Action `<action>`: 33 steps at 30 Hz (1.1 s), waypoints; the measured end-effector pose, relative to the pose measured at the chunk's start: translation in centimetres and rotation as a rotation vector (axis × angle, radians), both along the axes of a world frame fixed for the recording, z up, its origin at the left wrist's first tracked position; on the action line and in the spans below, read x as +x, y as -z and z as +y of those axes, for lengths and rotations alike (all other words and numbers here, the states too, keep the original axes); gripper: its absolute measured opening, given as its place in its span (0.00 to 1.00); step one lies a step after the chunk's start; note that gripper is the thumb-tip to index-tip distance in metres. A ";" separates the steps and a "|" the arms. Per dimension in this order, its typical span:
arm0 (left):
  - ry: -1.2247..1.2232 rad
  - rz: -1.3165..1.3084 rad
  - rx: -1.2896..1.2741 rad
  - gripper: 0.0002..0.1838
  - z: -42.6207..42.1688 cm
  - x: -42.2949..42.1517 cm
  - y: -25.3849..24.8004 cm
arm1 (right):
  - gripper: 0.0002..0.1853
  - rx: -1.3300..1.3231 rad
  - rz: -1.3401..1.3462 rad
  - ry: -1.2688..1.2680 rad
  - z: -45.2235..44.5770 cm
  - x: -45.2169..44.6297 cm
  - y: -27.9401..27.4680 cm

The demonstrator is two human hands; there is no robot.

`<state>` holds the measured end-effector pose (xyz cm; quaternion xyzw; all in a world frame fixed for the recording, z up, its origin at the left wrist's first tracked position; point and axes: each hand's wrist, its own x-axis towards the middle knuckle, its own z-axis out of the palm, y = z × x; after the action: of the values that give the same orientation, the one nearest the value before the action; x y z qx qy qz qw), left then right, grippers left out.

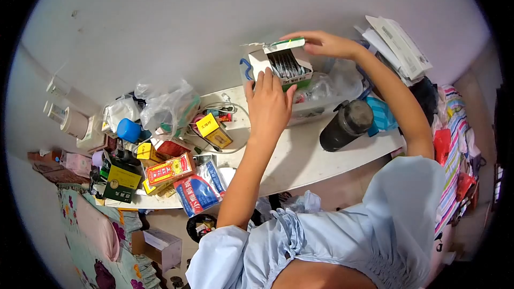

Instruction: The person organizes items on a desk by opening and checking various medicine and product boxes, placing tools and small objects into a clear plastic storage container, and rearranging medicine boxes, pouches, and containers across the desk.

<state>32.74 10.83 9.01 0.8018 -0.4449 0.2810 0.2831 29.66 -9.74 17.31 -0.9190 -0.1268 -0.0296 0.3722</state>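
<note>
A green-and-white carton [298, 81] stands with its top raised, over the left part of a clear plastic bin [321, 108]. Dark sachets [286, 63] are packed upright inside it. My left hand [269, 101] holds the carton's near left side, fingers over its white edge and thumb against the front. At the back, my right hand [333, 46] has the raised lid flap [285, 45] between its fingers; some fingertips are hidden behind the flap. Clear plastic wrapping [342, 78] lies in the bin right of the carton.
A black tumbler [348, 124] stands before the bin, near a blue packet [381, 116]. Yellow medicine boxes [215, 130], a red-and-yellow box [170, 168], plastic bags [168, 106] and a cable [243, 138] crowd the left of the white table [284, 166]. Flat white boxes [399, 48] are stacked at right.
</note>
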 end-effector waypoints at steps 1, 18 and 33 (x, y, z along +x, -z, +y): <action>-0.030 -0.031 0.002 0.19 -0.1 -0.1 0.0 | 0.20 -0.047 -0.049 0.005 0.2 0.5 0.1; -0.027 0.091 -0.085 0.08 1.0 -0.6 -0.7 | 0.20 -0.469 -0.267 -0.110 2.5 -0.9 4.1; 0.049 -0.071 -0.005 0.14 -0.5 1.2 -0.6 | 0.17 -0.177 -0.021 -0.063 0.3 -0.6 3.1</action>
<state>33.91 10.34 9.59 0.7796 -0.4735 0.3033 0.2758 29.06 -9.46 14.17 -0.9435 -0.1616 -0.0163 0.2888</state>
